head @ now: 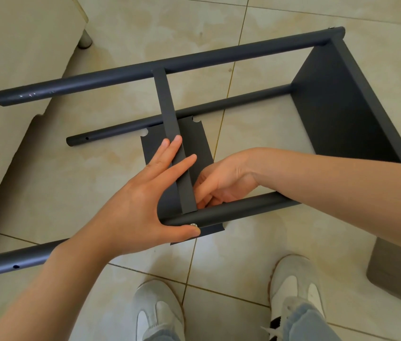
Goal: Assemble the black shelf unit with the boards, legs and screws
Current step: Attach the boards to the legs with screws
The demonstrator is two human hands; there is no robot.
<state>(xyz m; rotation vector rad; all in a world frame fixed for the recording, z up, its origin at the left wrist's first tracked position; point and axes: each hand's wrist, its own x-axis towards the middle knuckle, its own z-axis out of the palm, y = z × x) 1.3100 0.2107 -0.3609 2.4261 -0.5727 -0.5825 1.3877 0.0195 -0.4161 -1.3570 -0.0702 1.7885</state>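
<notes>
The black shelf unit lies on its side on the tiled floor. An end board (342,102) joins the far leg (145,70), a lower leg (219,104) and the near leg (243,207). A middle board (170,119) stands on edge between the far and near legs. My left hand (140,200) rests its fingers along this board's left side, with the thumb pressing a silver screw (193,225) in the near leg. My right hand (219,183) reaches over the near leg, fingers curled against the board's right side at the joint. What they hold is hidden. A notched board (194,141) lies flat underneath.
A cream piece of furniture with a round foot (85,40) stands at the upper left, its edge close to the far leg's end. A grey object (396,267) sits at the right. My white shoes (160,313) are just below the near leg.
</notes>
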